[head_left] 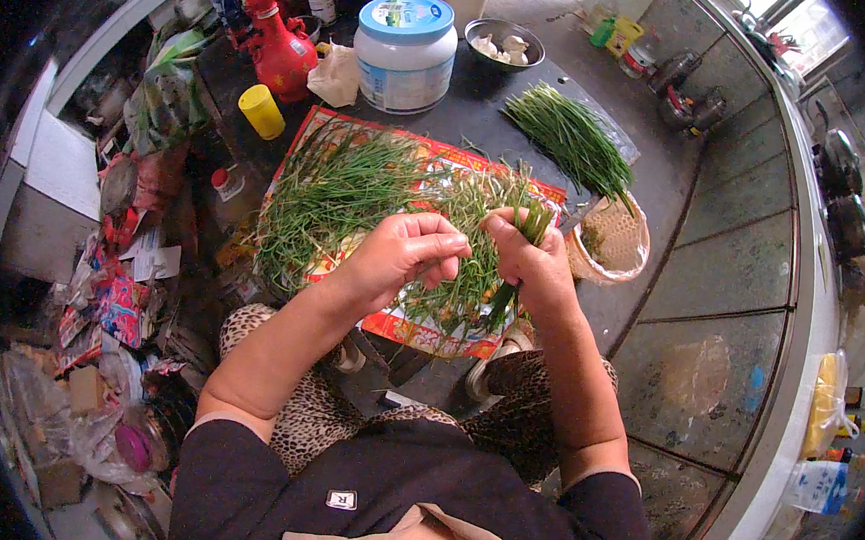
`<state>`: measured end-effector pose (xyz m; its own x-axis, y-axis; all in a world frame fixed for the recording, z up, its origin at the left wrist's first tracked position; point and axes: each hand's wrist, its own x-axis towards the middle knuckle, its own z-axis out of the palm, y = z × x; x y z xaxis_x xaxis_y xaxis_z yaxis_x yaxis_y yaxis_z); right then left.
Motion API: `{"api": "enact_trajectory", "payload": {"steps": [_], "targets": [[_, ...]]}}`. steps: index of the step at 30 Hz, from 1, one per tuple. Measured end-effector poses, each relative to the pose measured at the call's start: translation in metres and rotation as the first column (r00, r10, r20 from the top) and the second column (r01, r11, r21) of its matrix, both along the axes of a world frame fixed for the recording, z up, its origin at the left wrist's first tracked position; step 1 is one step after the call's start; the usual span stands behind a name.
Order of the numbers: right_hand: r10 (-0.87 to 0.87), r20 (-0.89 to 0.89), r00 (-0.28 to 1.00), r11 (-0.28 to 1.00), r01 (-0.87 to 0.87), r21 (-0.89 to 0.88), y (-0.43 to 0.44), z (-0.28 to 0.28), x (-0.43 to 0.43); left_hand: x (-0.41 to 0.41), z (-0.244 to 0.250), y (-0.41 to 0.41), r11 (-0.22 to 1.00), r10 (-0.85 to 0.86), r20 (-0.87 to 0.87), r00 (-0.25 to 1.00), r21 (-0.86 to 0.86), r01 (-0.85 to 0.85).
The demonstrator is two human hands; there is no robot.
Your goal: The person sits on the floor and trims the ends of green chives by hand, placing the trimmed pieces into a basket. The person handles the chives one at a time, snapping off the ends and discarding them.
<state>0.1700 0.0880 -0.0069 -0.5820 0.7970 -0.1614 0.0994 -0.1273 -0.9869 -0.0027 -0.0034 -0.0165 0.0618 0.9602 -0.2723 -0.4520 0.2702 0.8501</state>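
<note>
My right hand (542, 266) is closed around a small bunch of garlic chives (535, 223), whose pale ends stick up above the fist and whose green leaves hang below it. Just to its left, my left hand (415, 250) has its fingers curled in and thumb pressed to them; nothing shows between them. Beneath both hands lies a red printed sheet (442, 342). Loose green chives (355, 189) cover its left side, with paler, tangled stems and trimmings (468, 197) towards the right. A neat pile of chives (570, 137) rests beyond the sheet at the right.
A lined wastebasket (615, 241) stands right of my right hand. Farther back are a white tub with blue lid (405, 53), a bowl of garlic (507, 46), a yellow canister (261, 111) and a red vase (275, 44). Cabinet doors (704, 364) line the right; clutter (109, 383) fills the left.
</note>
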Motion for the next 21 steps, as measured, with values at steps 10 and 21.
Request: {"api": "enact_trajectory", "payload": {"steps": [10, 21], "targets": [[0.058, -0.044, 0.997, 0.992, -0.063, -0.113, -0.006, -0.001, -0.003, -0.001, -0.003, 0.000, 1.000, -0.003, 0.020, 1.000, 0.022, 0.002], [0.089, 0.020, 0.996, 0.993, -0.091, 0.080, -0.009, -0.001, -0.004, -0.001, -0.006, 0.000, 1.000, -0.010, 0.054, 0.998, -0.002, 0.010]]}}
